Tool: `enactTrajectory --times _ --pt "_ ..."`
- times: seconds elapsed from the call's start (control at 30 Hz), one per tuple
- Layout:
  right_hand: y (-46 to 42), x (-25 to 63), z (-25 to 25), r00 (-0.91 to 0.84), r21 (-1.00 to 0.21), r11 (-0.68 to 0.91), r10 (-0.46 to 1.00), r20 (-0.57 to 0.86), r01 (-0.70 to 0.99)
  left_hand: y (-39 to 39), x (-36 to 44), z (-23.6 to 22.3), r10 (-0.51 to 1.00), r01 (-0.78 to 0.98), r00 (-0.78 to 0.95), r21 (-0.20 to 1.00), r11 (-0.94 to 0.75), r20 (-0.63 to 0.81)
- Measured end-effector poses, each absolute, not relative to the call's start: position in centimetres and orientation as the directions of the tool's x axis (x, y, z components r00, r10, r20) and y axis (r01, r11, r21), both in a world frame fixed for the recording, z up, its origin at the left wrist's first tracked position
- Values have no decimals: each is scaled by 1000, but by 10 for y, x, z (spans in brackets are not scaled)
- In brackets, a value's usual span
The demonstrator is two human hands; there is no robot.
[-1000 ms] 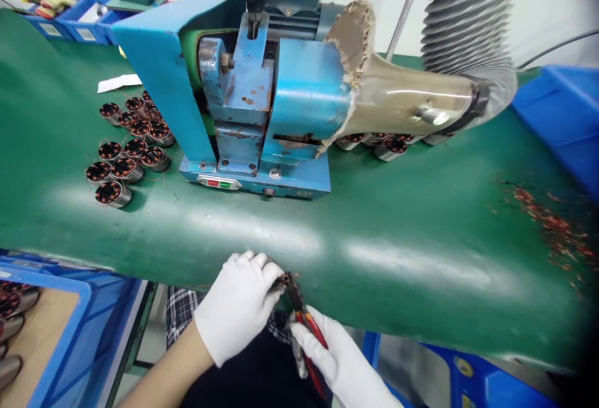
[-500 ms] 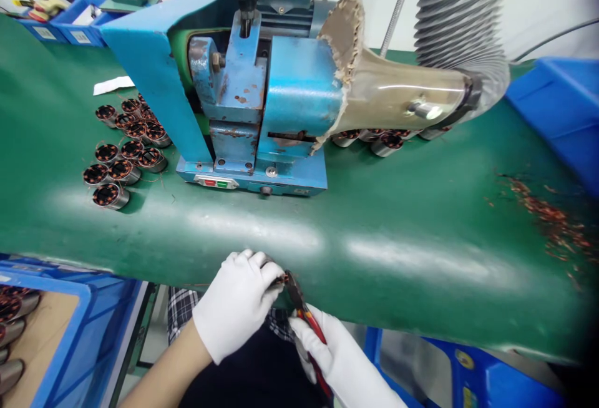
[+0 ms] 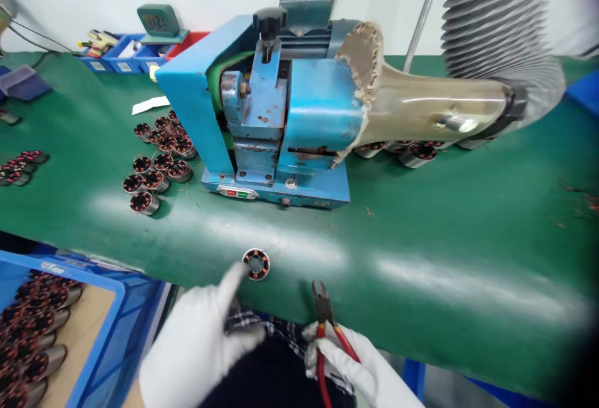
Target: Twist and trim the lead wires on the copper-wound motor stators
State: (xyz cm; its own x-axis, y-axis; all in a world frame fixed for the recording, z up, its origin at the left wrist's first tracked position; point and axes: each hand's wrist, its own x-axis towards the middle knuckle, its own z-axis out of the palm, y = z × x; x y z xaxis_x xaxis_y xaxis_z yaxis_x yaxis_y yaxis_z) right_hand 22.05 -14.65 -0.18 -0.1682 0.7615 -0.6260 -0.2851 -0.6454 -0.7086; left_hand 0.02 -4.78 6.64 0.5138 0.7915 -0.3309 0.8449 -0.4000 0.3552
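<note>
A round motor stator (image 3: 256, 264) with copper windings sits on the green table near its front edge, its open centre facing up. My left hand (image 3: 196, 339), in a white glove, is beside it with the index finger stretched to its lower left rim and the thumb spread apart. Nothing shows between those fingers. To the right, my gloved right hand (image 3: 349, 358) grips red-handled cutting pliers (image 3: 322, 305), handles spread, with the jaws pointing away from me over the table edge.
A blue belt machine (image 3: 281, 115) with a grey duct hose stands behind. Several stators (image 3: 154, 180) stand to its left, others (image 3: 418, 154) to its right. At the lower left, a blue crate (image 3: 116, 308) holds more. Small bins (image 3: 124, 58) line the back.
The stator, earlier at my left hand by the plier jaws, now rests on the table. My left hand has opened and drawn back; the pliers are apart from it. The view has shifted left.
</note>
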Motion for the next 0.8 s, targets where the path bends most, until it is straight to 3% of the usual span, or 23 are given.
enactTrajectory --times 0.1,0.2,0.27,0.37,0.47,0.53,0.7,0.8 --pt "-141 219 -4 -203 -719 -637 770 -604 -277 -59 15 72 590 592 778 569 -571 -216" --pt "-139 221 3 -189 -750 -623 783 -593 -224 -45 38 68 538 473 842 522 -710 -30" --pt "-141 223 7 -200 -719 -649 761 -617 -249 -30 49 63 543 507 839 401 -763 -27" --pt "-148 225 10 -215 -633 -694 714 -666 -344 -17 59 57 558 584 812 236 -776 -174" --pt "-150 223 15 -189 -615 -718 687 -702 -325 -21 64 57 627 671 735 144 -728 -259" --pt "-146 220 20 -158 -648 -716 693 -703 -260 -26 65 55 670 714 697 167 -680 -256" --pt "-133 212 25 -176 -724 -669 743 -645 -168 -30 65 45 731 739 656 354 -573 -187" --pt "-129 211 25 -163 -747 -657 751 -640 -96 -28 64 42 723 725 666 389 -568 -186"
